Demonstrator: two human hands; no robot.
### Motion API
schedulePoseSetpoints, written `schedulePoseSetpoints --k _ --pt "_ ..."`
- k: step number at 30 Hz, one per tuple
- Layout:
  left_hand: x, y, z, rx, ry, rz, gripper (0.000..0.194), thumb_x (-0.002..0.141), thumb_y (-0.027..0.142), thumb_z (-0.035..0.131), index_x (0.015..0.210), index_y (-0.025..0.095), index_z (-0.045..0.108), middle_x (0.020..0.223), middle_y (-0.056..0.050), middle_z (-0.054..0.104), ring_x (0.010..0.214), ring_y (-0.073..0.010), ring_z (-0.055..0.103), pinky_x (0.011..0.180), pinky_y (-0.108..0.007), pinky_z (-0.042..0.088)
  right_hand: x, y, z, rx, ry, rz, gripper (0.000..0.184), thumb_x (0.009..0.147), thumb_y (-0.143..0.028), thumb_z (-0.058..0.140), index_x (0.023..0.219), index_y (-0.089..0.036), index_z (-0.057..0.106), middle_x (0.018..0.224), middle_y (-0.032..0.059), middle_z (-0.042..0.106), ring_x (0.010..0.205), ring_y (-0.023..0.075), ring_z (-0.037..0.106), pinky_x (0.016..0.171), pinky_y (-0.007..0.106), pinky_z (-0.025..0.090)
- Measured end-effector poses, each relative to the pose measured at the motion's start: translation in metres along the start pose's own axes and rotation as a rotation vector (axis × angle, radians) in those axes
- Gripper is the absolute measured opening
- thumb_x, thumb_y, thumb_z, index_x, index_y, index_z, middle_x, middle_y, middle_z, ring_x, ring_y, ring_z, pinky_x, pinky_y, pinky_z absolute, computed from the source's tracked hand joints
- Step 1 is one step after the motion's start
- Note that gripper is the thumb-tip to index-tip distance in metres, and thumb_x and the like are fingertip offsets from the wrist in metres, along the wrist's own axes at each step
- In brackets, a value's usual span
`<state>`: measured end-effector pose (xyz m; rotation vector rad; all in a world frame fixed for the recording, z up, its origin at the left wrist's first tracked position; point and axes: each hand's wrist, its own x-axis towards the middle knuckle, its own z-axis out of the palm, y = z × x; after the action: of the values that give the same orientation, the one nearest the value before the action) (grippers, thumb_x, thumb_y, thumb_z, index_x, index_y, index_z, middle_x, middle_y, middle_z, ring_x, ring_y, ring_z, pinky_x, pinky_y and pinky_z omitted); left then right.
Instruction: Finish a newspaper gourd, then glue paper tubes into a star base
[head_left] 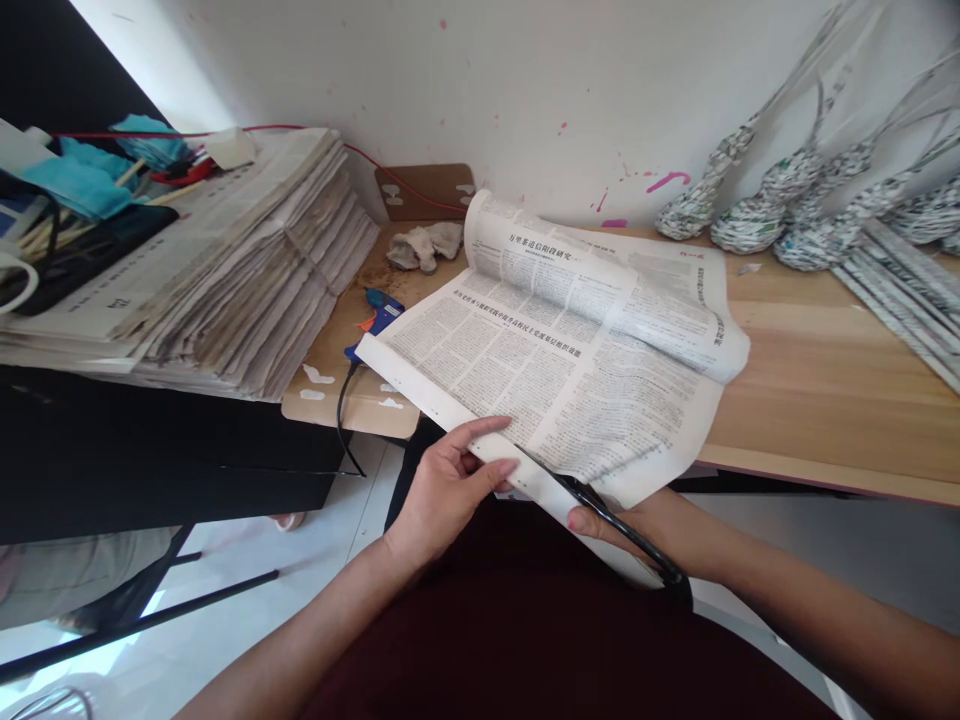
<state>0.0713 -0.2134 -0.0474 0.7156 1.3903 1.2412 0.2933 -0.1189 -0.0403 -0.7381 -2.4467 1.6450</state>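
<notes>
A sheet of newspaper point(517, 340) covered in printed columns lies over the table's front edge, its far part curled into a loose roll. My left hand point(457, 480) pinches the near margin of the sheet between thumb and fingers. Black-handled scissors point(615, 525) are in my right hand point(652, 530), whose fingers are partly hidden beneath the paper. The scissor blades lie along the near margin, just right of my left fingertips. A pale strip of that margin hangs on the side nearest my body.
A tall stack of newspapers point(300, 250) stands at the left with blue masks point(97, 175) and tools on top. A blue glue gun point(384, 315) lies on cardboard point(315, 390), its cord hanging down. Woven paper gourd shapes point(772, 205) line the wall at right, beside rolled paper sticks point(900, 300).
</notes>
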Motion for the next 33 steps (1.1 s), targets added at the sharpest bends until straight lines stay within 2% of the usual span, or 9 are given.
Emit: schedulePoseSetpoints --k 4,6,10,12,15,17,22,28,33 --pt "0.003 0.004 -0.006 -0.031 0.103 0.043 0.050 0.074 0.029 0.081 0.120 0.016 0.066 0.091 -0.004 0.074 0.078 -0.0138 0.068 0.074 -0.027 0.062 -0.003 0.000 -0.003 -0.003 0.008 0.045 0.073 0.088 -0.061 0.060 0.151 -0.027 0.042 0.145 0.0105 0.055 0.143 0.0342 0.040 0.119 0.057 0.028" --pt "0.002 0.005 -0.008 0.024 0.079 0.036 0.052 0.074 0.029 0.081 0.122 0.017 0.066 0.081 -0.002 0.072 0.072 -0.0125 0.067 0.073 -0.027 0.061 -0.001 -0.002 -0.004 -0.014 -0.014 0.062 0.070 0.088 -0.061 0.060 0.147 -0.026 0.047 0.142 0.0113 0.058 0.138 0.0343 0.046 0.118 0.056 0.030" --pt "-0.001 0.006 -0.009 0.157 0.013 0.008 0.055 0.078 0.031 0.078 0.129 0.019 0.063 0.065 0.002 0.068 0.067 -0.0130 0.067 0.071 -0.025 0.059 0.007 -0.011 -0.004 0.012 -0.119 0.132 0.059 0.094 -0.062 0.047 0.134 -0.021 0.059 0.123 0.0123 0.069 0.113 0.0314 0.065 0.108 0.052 0.045" --pt "-0.002 0.007 -0.009 0.158 0.015 0.012 0.055 0.078 0.031 0.078 0.129 0.019 0.063 0.068 0.001 0.069 0.067 -0.0128 0.067 0.071 -0.025 0.059 0.011 -0.014 -0.003 0.013 -0.120 0.106 0.060 0.094 -0.063 0.045 0.138 -0.023 0.056 0.130 0.0112 0.066 0.120 0.0316 0.062 0.110 0.052 0.043" --pt "-0.002 0.007 -0.010 0.130 0.015 0.009 0.057 0.077 0.031 0.079 0.129 0.018 0.063 0.071 0.000 0.070 0.066 -0.0126 0.066 0.071 -0.026 0.059 0.013 -0.012 -0.002 -0.013 -0.074 0.044 0.070 0.094 -0.060 0.049 0.153 -0.026 0.036 0.152 0.0087 0.048 0.143 0.0323 0.039 0.120 0.054 0.029" --pt "-0.002 0.006 -0.011 0.120 0.016 0.002 0.057 0.076 0.030 0.079 0.129 0.017 0.063 0.070 0.000 0.070 0.066 -0.0133 0.067 0.070 -0.027 0.059 0.012 -0.009 -0.001 -0.031 -0.069 0.027 0.072 0.095 -0.059 0.048 0.157 -0.028 0.029 0.156 0.0077 0.042 0.147 0.0326 0.033 0.120 0.056 0.026" --pt "-0.001 0.003 -0.011 0.117 0.010 -0.008 0.057 0.077 0.030 0.078 0.130 0.018 0.063 0.068 0.000 0.069 0.065 -0.0141 0.068 0.070 -0.027 0.059 0.009 -0.003 0.001 -0.084 -0.008 -0.005 0.069 0.093 -0.058 0.052 0.154 -0.031 0.035 0.152 0.0058 0.049 0.141 0.0341 0.042 0.119 0.056 0.030" --pt "-0.002 0.005 -0.010 0.102 0.008 -0.005 0.059 0.075 0.028 0.079 0.130 0.017 0.062 0.064 0.001 0.069 0.064 -0.0149 0.068 0.067 -0.028 0.059 0.009 -0.005 0.000 -0.054 0.001 0.008 0.075 0.088 -0.059 0.060 0.153 -0.029 0.037 0.149 0.0084 0.052 0.137 0.0361 0.047 0.116 0.057 0.035" --pt "0.000 0.009 -0.015 0.014 0.079 0.023 0.054 0.074 0.031 0.081 0.124 0.017 0.065 0.087 -0.003 0.074 0.076 -0.0143 0.069 0.074 -0.028 0.061 0.007 -0.004 -0.006 -0.086 -0.025 0.034 0.069 0.088 -0.057 0.060 0.148 -0.028 0.044 0.144 0.0092 0.057 0.138 0.0361 0.046 0.117 0.057 0.032"
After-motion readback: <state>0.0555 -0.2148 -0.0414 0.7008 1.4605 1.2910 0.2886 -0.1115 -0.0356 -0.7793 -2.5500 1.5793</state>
